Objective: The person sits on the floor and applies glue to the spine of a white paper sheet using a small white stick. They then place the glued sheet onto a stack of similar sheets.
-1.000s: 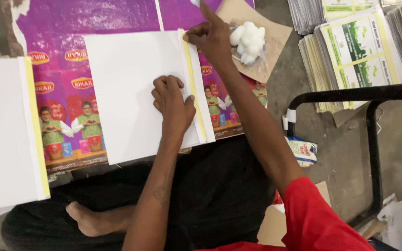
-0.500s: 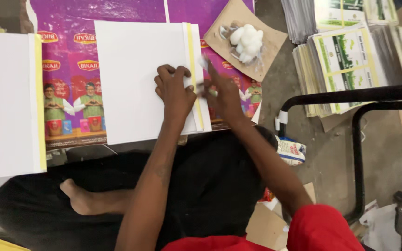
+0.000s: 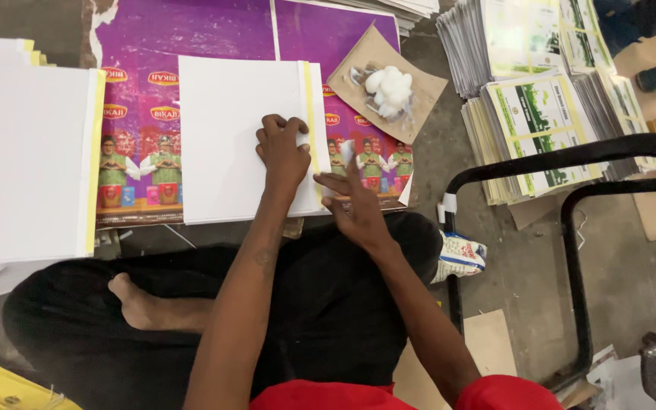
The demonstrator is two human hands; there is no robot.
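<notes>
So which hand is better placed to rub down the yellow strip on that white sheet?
Probably the right hand: it lies open beside the yellow strip, while the left hand presses the white sheet flat.
</notes>
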